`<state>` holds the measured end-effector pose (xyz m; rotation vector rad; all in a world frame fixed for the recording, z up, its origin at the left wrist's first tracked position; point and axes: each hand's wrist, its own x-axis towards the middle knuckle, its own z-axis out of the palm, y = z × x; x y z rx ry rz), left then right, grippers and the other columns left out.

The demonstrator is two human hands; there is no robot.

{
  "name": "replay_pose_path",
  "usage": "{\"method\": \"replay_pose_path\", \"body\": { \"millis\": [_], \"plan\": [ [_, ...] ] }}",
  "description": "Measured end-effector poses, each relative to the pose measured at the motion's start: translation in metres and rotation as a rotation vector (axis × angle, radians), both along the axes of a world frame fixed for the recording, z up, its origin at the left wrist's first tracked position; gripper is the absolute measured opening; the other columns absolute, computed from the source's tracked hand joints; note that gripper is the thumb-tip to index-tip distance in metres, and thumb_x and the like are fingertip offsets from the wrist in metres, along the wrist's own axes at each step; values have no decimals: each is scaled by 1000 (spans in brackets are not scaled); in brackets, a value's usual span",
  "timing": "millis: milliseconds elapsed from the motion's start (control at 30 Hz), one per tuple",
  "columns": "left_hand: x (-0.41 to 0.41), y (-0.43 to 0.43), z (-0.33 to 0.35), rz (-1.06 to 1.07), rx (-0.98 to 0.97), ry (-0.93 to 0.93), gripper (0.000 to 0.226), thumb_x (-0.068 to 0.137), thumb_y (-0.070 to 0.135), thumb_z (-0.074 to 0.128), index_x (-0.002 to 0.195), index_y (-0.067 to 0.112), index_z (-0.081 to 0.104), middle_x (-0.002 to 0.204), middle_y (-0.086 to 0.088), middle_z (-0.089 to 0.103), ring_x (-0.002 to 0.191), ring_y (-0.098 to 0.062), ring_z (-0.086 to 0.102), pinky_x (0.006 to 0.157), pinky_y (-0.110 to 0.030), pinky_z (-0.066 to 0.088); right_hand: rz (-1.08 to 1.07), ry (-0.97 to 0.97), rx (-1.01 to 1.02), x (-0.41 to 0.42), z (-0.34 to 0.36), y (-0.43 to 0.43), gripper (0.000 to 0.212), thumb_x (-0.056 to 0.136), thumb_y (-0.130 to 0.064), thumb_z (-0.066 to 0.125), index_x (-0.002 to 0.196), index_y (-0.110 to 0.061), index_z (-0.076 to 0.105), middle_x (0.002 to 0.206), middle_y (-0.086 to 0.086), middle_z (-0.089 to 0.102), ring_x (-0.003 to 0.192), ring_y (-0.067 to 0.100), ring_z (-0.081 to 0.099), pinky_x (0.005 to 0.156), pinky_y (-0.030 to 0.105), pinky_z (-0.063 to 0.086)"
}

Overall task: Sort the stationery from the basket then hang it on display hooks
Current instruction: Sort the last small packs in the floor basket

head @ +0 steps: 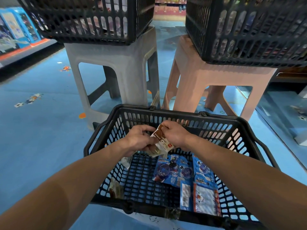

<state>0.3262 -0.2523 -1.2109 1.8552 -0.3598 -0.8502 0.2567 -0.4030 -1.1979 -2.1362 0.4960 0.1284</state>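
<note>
A black plastic basket [106, 128] sits on the blue floor right below me. Both hands are inside it, near its far wall. My left hand [141, 138] holds a small stack of brown-and-white stationery packets [162, 141]. My right hand [176, 135] pinches the top edge of the uppermost packet. Several blue packets [172, 170] lie on the basket's bottom at the right. A blue-and-white packet with a red edge [206, 200] lies nearest me. Two more brown-and-white packets [116, 190] lean against the left wall.
Behind the basket stand a grey stool [116, 63] and a pink stool [216, 75], each carrying a black basket [93, 19] [249, 29] with goods inside. Store shelving [18, 30] runs along the left. A dark shelf base [290, 78] stands at the right.
</note>
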Motion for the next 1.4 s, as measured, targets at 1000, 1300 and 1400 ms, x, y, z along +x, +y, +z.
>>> {"method": "replay_pose_path", "body": {
  "millis": [1000,1300,1400],
  "plan": [
    [11,5,-3,-97,28,145,33,94,25,71,127,19,65,109,2,78,100,-14,74,72,-27,53,-105,2,541,-7,-13,-15,34,82,-7,82,113,-13,70,109,8,77,104,24,72,92,38,55],
    [10,0,-15,-109,211,46,26,103,30,59,108,5,64,109,-6,72,101,-20,70,85,-29,56,-53,230,337,-10,-31,-20,30,87,-8,77,105,-21,56,105,7,73,89,22,69,70,35,51],
    [19,11,-31,-507,692,-493,31,102,30,56,125,9,54,124,-10,56,112,-26,56,85,-28,43,5,362,210,-10,-37,-25,42,86,-12,79,112,-19,47,126,10,62,109,29,64,72,38,56]
  ]
}}
